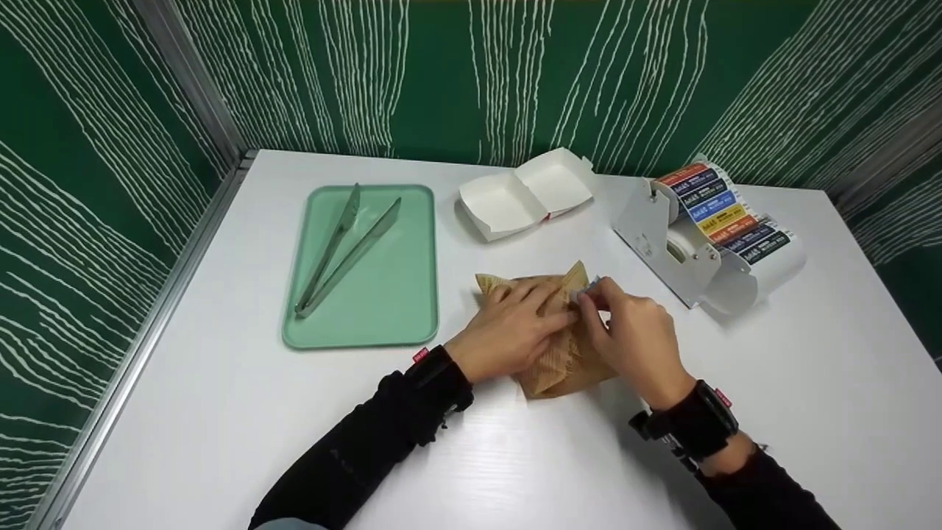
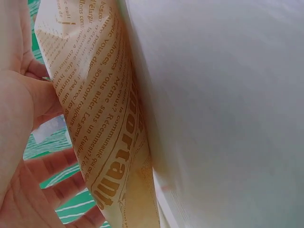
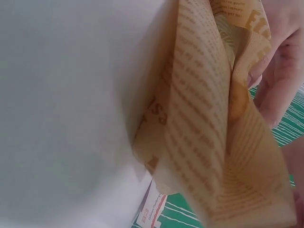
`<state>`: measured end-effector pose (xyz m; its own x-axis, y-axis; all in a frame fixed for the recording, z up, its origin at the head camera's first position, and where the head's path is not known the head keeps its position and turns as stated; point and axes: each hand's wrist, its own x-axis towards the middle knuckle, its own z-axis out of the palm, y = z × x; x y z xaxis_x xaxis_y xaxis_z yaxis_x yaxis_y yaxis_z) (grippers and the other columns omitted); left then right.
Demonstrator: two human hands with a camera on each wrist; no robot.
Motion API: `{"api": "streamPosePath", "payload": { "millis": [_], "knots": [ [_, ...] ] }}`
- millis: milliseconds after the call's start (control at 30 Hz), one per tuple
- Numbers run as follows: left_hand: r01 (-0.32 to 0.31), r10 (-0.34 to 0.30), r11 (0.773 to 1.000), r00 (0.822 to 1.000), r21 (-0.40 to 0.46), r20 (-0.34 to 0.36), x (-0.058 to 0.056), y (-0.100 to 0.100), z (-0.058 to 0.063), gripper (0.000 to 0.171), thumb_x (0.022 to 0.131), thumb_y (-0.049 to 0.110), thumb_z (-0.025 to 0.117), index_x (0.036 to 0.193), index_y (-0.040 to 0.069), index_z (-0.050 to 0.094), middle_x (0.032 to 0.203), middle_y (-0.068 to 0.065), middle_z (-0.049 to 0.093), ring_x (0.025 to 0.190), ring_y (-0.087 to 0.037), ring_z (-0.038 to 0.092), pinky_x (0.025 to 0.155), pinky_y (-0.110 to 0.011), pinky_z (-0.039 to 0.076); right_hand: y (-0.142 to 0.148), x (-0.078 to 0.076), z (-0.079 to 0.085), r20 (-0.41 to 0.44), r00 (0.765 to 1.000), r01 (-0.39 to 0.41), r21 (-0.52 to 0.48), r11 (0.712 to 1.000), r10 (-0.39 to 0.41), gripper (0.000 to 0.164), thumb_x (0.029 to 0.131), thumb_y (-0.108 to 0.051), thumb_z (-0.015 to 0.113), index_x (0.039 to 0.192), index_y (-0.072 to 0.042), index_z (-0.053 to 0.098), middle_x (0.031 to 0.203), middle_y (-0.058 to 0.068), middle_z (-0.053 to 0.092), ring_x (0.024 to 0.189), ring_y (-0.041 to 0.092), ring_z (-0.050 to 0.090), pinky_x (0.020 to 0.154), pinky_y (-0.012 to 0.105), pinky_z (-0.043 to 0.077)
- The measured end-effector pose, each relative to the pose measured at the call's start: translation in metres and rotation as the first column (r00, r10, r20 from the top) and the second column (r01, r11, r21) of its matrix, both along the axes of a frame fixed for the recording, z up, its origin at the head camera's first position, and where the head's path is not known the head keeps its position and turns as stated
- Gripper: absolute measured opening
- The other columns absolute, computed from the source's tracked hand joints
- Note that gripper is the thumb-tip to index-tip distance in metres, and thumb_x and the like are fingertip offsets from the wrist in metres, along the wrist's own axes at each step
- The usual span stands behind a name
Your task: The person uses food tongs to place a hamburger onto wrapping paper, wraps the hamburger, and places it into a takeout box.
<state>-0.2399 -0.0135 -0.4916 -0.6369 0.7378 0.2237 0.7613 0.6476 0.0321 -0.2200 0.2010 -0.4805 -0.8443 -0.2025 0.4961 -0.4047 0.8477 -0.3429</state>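
Observation:
A package in brown printed wrapping paper (image 1: 563,372) lies on the white table, its corners sticking out; what is inside is hidden. My left hand (image 1: 508,327) presses on top of the paper with its fingers spread. Close by, my right hand (image 1: 636,335) pinches a small bluish-white sticker (image 1: 593,284) between thumb and index finger, at the paper's upper right side. The left wrist view shows the printed paper (image 2: 95,104) beside the left hand (image 2: 23,142). Folded, crumpled paper (image 3: 199,123) fills much of the right wrist view.
On the left, a green tray (image 1: 397,294) carries metal tongs (image 1: 331,258). An opened white paper box (image 1: 504,202) stands behind the package. At the right is a label dispenser (image 1: 655,235) with a roll of colourful stickers (image 1: 721,210). Green patterned walls (image 1: 434,81) border the table (image 1: 184,383).

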Motion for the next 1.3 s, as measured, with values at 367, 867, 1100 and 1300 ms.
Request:
{"api": "streamPosePath", "payload": {
  "millis": [367,867,1100,1300],
  "knots": [
    [0.037,-0.038,0.999,0.999,-0.018,-0.028,-0.001,-0.001,0.002,0.036,0.116,0.036,0.043,0.150,0.033,0.054,0.170,-0.007,0.044,0.154,-0.031,0.046,0.114,-0.046,0.048,0.001,0.001,0.002,0.070,0.997,-0.031,0.020,0.999,0.030,0.021,0.104,-0.024,0.072,0.106,-0.004,0.078,0.097,0.013,0.083,0.087,0.033,0.081,0.072,0.054,0.063],
    [0.033,-0.033,0.999,0.999,0.041,0.001,-0.002,-0.003,0.003,0.051,0.113,0.029,0.050,0.162,0.015,0.043,0.166,-0.007,0.050,0.153,-0.030,0.049,0.116,-0.047,0.050,0.006,0.006,0.001,0.147,0.987,-0.076,0.036,0.996,0.070,0.019,0.098,-0.029,0.081,0.105,-0.012,0.078,0.107,0.007,0.075,0.080,0.026,0.070,0.066,0.048,0.059],
    [0.054,-0.053,0.998,0.999,0.046,-0.005,-0.002,-0.002,0.003,0.028,0.115,0.031,0.045,0.140,0.026,0.058,0.167,-0.009,0.048,0.154,-0.032,0.048,0.114,-0.050,0.051,0.009,0.006,-0.001,0.155,0.984,-0.086,0.008,0.996,0.084,0.027,0.092,-0.030,0.088,0.108,-0.010,0.079,0.116,0.010,0.076,0.096,0.030,0.076,0.075,0.054,0.063],
    [0.052,-0.053,0.998,0.996,0.026,0.065,-0.002,-0.003,0.005,0.029,0.115,0.034,0.046,0.139,0.031,0.062,0.171,-0.011,0.043,0.157,-0.034,0.043,0.118,-0.054,0.047,0.013,0.004,0.001,0.204,0.973,-0.100,-0.037,0.994,0.105,0.036,0.088,-0.031,0.091,0.112,-0.008,0.078,0.116,0.011,0.077,0.100,0.028,0.075,0.080,0.049,0.061]
  ]
}}
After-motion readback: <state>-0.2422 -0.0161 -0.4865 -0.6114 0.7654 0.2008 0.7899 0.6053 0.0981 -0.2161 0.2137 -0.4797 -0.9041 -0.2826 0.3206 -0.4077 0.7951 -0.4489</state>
